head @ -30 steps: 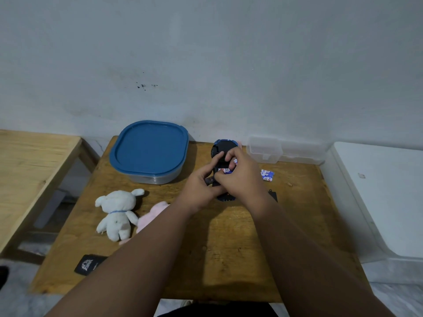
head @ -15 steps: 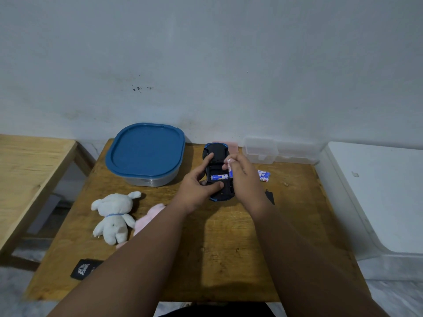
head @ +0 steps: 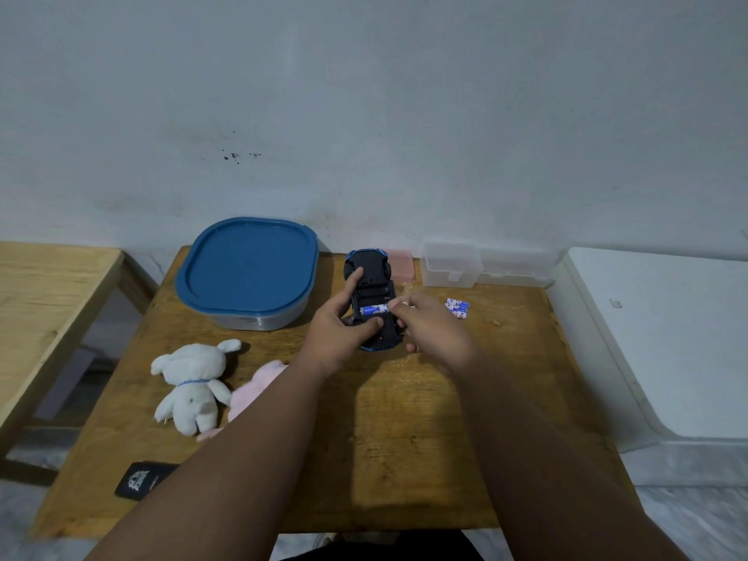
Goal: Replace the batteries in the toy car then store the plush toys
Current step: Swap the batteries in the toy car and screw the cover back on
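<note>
The blue and black toy car (head: pixel 370 277) lies upside down on the wooden table (head: pixel 384 459) with its battery bay uncovered. A blue battery (head: pixel 374 309) lies across the bay. My left hand (head: pixel 340 334) grips the car's left side, forefinger along the chassis and thumb across the rear. My right hand (head: pixel 433 330) is at the car's right side, its fingertips at the battery's right end. More blue and white batteries (head: pixel 458 307) lie to the right. A white plush toy (head: pixel 192 382) and a pink plush toy (head: pixel 253 388), partly hidden by my left forearm, lie at the left.
A clear container with a blue lid (head: pixel 249 271) stands at the back left. A small pink box (head: pixel 398 264) and a clear plastic case (head: pixel 453 265) sit along the wall. A black card (head: pixel 141 479) lies near the front left edge. A second wooden table (head: pixel 44 297) stands at the left.
The car has come down from my hands onto the table. My right hand has slid to the right off the bay, and the battery in it now shows.
</note>
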